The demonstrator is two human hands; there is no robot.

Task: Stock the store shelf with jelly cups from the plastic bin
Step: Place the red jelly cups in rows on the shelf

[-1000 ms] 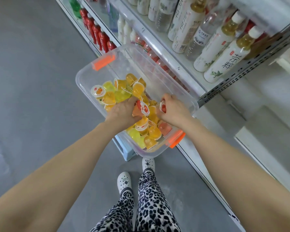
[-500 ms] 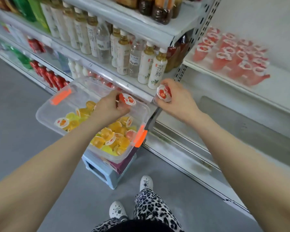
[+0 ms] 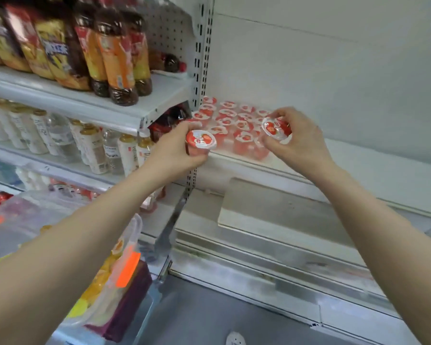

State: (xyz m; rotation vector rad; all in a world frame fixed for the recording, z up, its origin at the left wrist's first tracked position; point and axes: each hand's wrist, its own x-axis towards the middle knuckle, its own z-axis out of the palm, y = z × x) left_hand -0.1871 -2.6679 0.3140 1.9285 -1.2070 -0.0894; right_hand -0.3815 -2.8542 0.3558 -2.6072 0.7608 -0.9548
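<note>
The left hand [image 3: 177, 151] curls its fingers round a red jelly cup [image 3: 201, 142], lid up, axis near upright, at 9 o'clock of the shelved cups [image 3: 234, 120]. The right hand [image 3: 299, 143] pinches a second cup [image 3: 275, 129] at their 3 o'clock, lid tilted toward the camera.

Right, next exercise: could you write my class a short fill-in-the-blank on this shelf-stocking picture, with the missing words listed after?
1. Together the left hand and right hand hold ____ jelly cups.
2. The rows of cups already standing on the white shelf are ____ in colour.
3. The plastic bin has a clip coloured ____.
Missing words: two; red; orange.
</note>
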